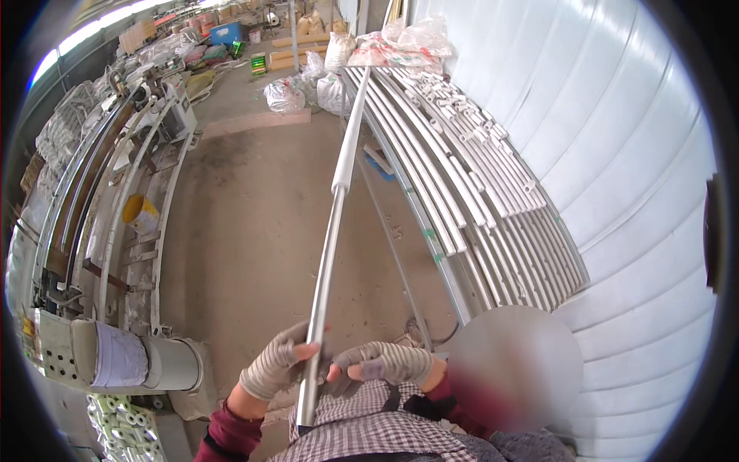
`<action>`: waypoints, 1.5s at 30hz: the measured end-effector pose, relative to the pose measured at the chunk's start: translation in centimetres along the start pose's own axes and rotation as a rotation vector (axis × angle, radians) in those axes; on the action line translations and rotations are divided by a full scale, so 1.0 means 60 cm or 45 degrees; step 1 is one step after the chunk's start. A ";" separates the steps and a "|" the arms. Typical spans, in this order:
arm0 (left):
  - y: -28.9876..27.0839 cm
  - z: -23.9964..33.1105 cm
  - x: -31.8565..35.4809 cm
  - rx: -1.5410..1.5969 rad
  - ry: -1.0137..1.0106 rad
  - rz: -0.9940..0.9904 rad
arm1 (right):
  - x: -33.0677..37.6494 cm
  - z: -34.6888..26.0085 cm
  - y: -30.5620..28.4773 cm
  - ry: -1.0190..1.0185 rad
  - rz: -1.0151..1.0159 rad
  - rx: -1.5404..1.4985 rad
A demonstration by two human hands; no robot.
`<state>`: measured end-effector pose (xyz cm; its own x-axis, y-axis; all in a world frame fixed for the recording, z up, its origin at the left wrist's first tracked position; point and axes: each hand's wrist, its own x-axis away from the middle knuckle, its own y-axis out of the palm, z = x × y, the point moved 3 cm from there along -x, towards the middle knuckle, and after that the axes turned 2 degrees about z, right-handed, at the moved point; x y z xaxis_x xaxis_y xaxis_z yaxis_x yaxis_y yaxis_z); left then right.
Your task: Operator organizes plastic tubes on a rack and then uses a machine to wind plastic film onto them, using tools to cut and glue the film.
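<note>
A long shiny metal tube (326,262) runs away from my body, its near end at my checked apron (362,431). A thicker white sleeve-like tube (350,150) covers its far part and reaches toward the rack. My left hand (279,362), in a grey glove with bare fingertips, is closed round the metal tube near its lower end. Just right of the tube is my right hand (385,362), gloved the same way, with fingers curled together toward it. Whether those fingers hold anything is hidden.
On the right, a long rack (422,215) carries many white tubes (439,185) beside a pale ridged wall (616,154). A machine bench (173,165) with a yellow bucket (141,214) stands left. White sacks (285,95) lie ahead; a blurred round patch covers the lower right.
</note>
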<state>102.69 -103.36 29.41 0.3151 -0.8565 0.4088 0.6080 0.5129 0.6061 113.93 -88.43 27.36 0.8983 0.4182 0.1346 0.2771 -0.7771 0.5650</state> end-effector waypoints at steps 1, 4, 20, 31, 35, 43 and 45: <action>-0.049 -0.018 0.003 -0.037 -0.015 0.126 | -0.029 0.026 -0.041 0.191 0.006 -0.003; -0.176 -0.105 -0.016 -0.027 0.007 0.361 | -0.110 0.098 -0.225 0.254 0.349 -0.322; -0.338 -0.355 -0.243 -0.788 -0.535 1.287 | -0.569 -0.096 -0.970 0.127 1.374 -0.436; -0.341 -0.406 -0.105 -1.003 -0.756 1.673 | -0.524 -0.059 -0.728 0.152 1.053 -0.333; -0.396 -0.590 0.001 -0.904 -1.024 1.463 | -0.509 -0.018 -0.532 0.181 0.871 -0.365; -0.430 -0.728 0.366 -0.881 -0.792 1.726 | -0.456 0.028 0.091 0.135 0.251 -0.230; -0.410 -0.641 0.441 -0.842 -0.561 1.746 | -0.498 -0.003 0.212 -0.019 -0.230 -0.186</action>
<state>124.11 -140.86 -0.93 0.7128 0.3598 0.6020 0.2857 0.6350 -0.7177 90.57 -110.72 30.69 0.8438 0.5365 0.0097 0.3823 -0.6137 0.6908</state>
